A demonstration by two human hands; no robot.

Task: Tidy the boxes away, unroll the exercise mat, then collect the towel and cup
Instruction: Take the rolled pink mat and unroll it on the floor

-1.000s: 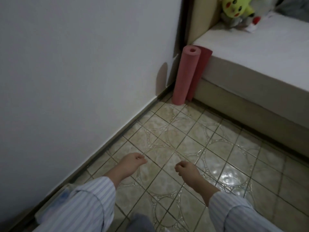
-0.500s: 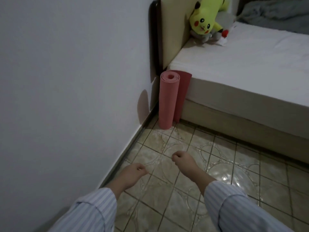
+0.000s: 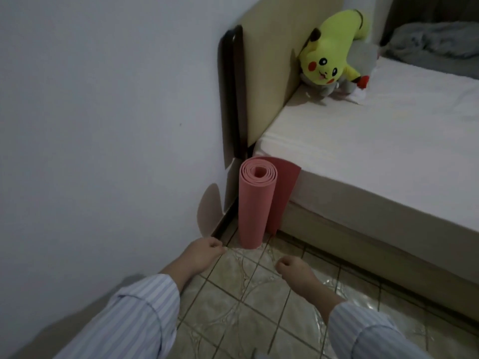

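Pink foam: exercise mat (image 3: 256,206), rolled, upright in corner against bed (image 3: 363,156).
Left hand (image 3: 202,253): loosely curled, empty, just below-left of roll; nearer.
Right hand (image 3: 294,272): loosely curled, empty, below-right.
Axis: vertical.

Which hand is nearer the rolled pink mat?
Left. The left hand sits just left of the rolled pink mat at its base; the right hand is lower and further right. Neither touches it.

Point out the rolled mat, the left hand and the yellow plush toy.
rolled mat (image 3: 255,211), head view, front of roll.
left hand (image 3: 202,253), head view, back of hand.
yellow plush toy (image 3: 329,58), head view, its head.
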